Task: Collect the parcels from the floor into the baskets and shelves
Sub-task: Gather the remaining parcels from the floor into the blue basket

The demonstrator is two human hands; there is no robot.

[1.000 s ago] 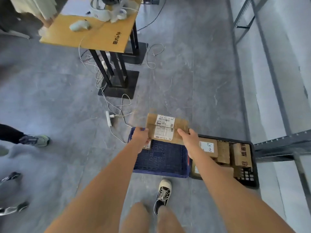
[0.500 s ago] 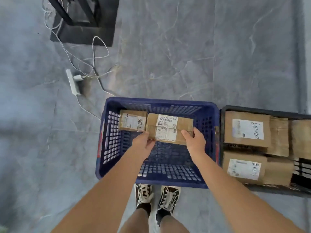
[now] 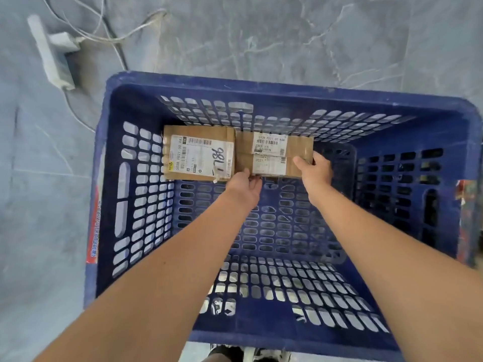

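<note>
Parcel (image 3: 271, 155) held by both grips, left hand (image 3: 245, 185), right hand (image 3: 315, 169) curled round edges, inside blue basket (image 3: 261, 82); labelled box (image 3: 198, 156) touching left.

Off-task clutter on your grey marbled stone floor (image 3: 261, 35)

Top left of you, a white plastic power strip (image 3: 49, 53) lies on the floor with a white plug adapter (image 3: 64, 40) seated in it; thin white and dark cables (image 3: 115, 35) trail from there to your right across the tiles.
</note>
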